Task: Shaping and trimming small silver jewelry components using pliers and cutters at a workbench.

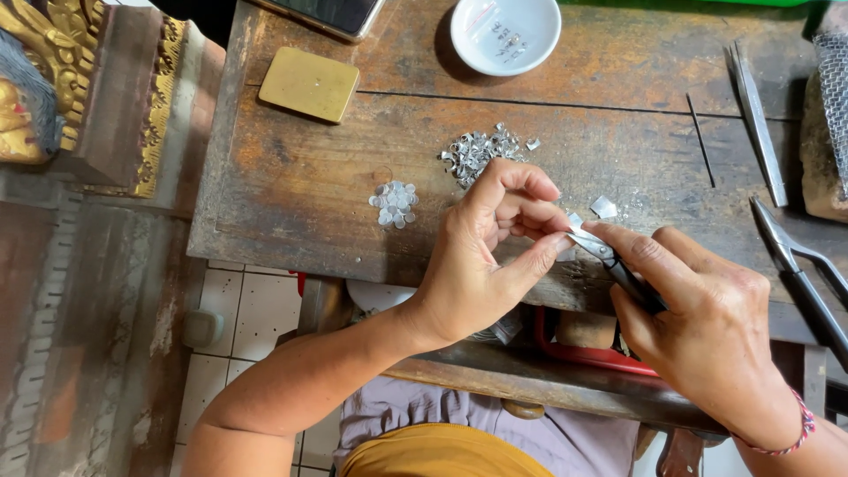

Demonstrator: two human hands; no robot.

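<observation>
My left hand (481, 256) pinches a small silver piece (574, 221), right hand (707, 327) grips black-handled pliers (618, 265); finished flat silver discs (394, 205) few (curled scrap pile (481, 150) remains, frame centre).

Just below the heap of curled silver scraps (481, 150) on the worn wooden bench (291, 177), the left hand (486, 256) pinches a tiny silver piece (574, 220) against small pliers (609, 261) gripped by the right hand (707, 327).

a jeweller's workshop: worn wooden bench (291, 190), pliers (799, 274), tweezers (755, 119), heaps of silver scraps (477, 152).
</observation>
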